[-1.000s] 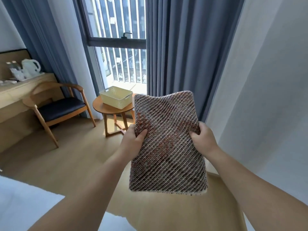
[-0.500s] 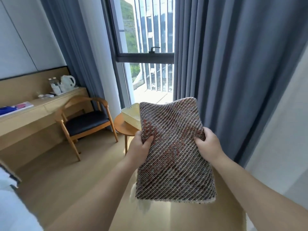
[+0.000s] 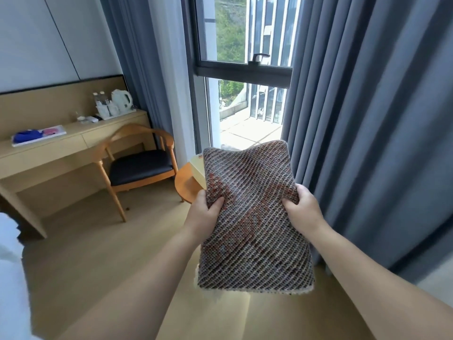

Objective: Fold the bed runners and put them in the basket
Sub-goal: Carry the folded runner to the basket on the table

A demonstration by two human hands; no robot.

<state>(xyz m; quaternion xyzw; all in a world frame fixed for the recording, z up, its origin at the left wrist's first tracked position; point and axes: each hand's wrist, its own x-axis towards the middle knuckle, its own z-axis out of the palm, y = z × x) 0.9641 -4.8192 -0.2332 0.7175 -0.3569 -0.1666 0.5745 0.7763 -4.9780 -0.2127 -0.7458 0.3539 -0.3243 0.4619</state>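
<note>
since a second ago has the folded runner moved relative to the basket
Yes. The runner has come toward the basket on the round table: before, the basket showed whole to its left; now the runner hides most of it.

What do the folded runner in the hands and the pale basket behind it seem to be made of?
Brown-and-red striped folded bed runner: thick woven or knitted textile, matte. It shows diagonal ribbed yarn rows and a fuzzy pale edge, and it buckles where the left hand and right hand grip it.
Pale yellow basket: probably smooth plastic, but only a sliver shows past the runner, so unsure.
</note>
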